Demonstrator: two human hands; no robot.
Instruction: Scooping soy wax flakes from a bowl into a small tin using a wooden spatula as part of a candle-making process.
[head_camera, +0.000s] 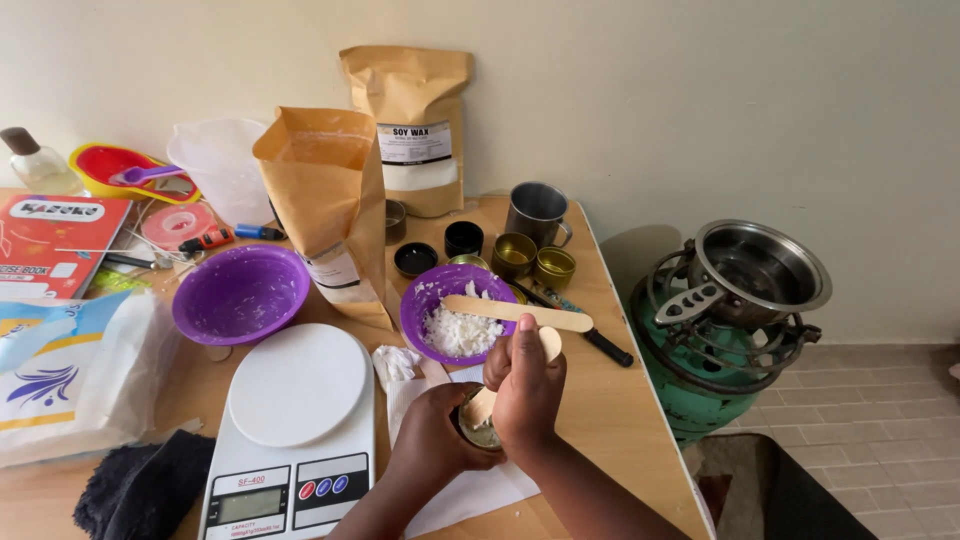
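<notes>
My left hand (432, 436) cups a small round tin (478, 430) just above a white paper towel (470, 490) near the table's front edge. My right hand (527, 385) grips a flat wooden stick (549, 342) whose lower end reaches into the tin. Directly behind the hands stands a small purple bowl (420, 300) holding white wax flakes (460, 330), with another wooden stick (515, 312) lying across its rim.
A white kitchen scale (295, 430) sits to the left, with a larger purple bowl (240, 293) behind it. Two brown paper bags (330, 200), several small tins (530, 258) and a metal cup (538, 212) stand at the back. A green gas stove with a steel pot (750, 275) is right of the table.
</notes>
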